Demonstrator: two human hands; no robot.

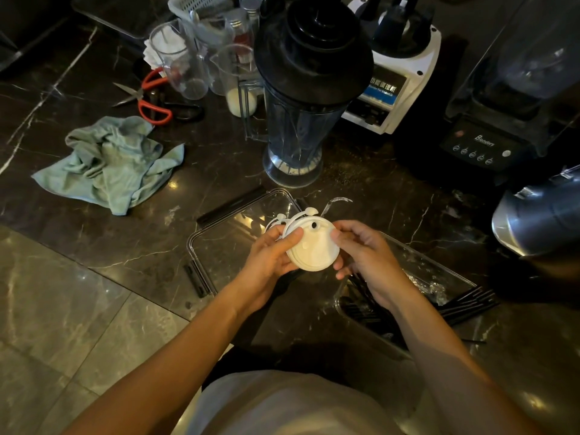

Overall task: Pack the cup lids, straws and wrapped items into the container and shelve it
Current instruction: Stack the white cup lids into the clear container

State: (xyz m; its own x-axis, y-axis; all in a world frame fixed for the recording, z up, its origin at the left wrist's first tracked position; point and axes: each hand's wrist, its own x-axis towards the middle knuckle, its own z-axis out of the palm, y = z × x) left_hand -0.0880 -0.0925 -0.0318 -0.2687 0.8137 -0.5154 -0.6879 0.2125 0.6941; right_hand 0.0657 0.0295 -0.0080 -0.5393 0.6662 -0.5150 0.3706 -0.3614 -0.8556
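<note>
Head view: we note both hands pinching a stack of white lids (314,248) above the counter (94,215). The left hand (271,254) curls round the stack's left edge, and the right hand (364,255) grips its right rim. We judge the stack loosely aligned; its tabs splay, so a lid could slide off if either grip eases. Under the right forearm sits the open container (439,271) holding dark straws (470,304), some over its rim, liable to be swept out. Its cover (219,243) lies left. Beyond, a blender jug (298,120) crowds the far edge; a cloth (110,161) lies far left. Open room is near left.
</note>
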